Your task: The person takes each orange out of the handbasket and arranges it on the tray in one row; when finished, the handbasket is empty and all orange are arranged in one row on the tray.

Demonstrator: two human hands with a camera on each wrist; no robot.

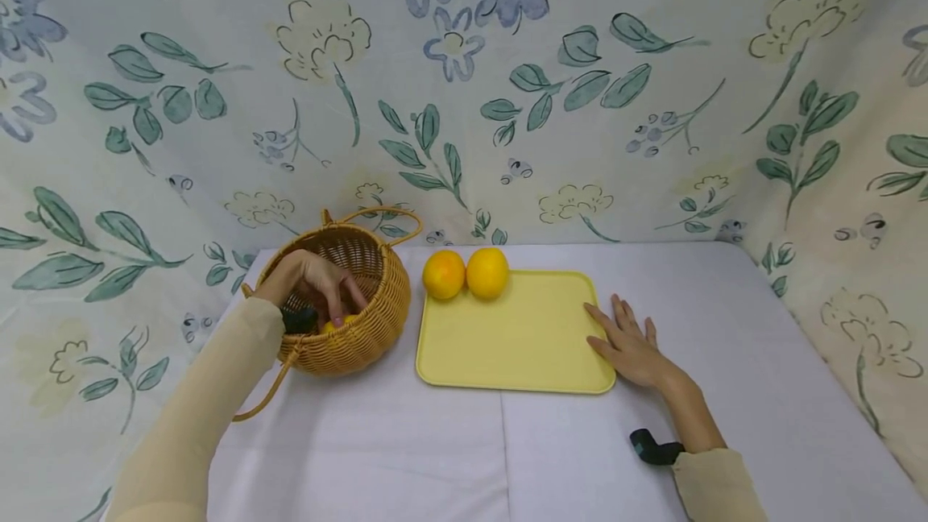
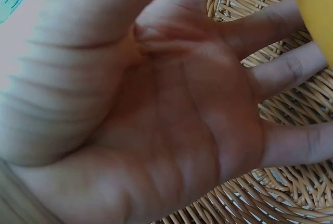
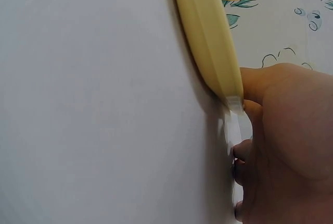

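My left hand (image 1: 322, 284) is down inside a round wicker basket (image 1: 395, 288). Its thumb and fingers reach around an orange (image 1: 341, 325) near the basket's front wall. In the left wrist view the palm stands apart from the orange (image 2: 317, 10), and two fingers pass partly behind it. My right hand (image 1: 634, 349) lies on the white table with spread fingers. Its thumb and index fingertip are at the right rim of a yellow tray (image 1: 529, 337). Two more oranges, one orange (image 1: 444, 275) and another orange (image 1: 487, 273), sit side by side at the tray's back left corner.
One basket handle (image 1: 399, 216) sticks up at the back, and the other handle (image 1: 268, 397) hangs down at the front left. Behind the table hangs a flowered cloth (image 1: 507, 143). The white tablecloth (image 1: 406, 441) has a crease down its front.
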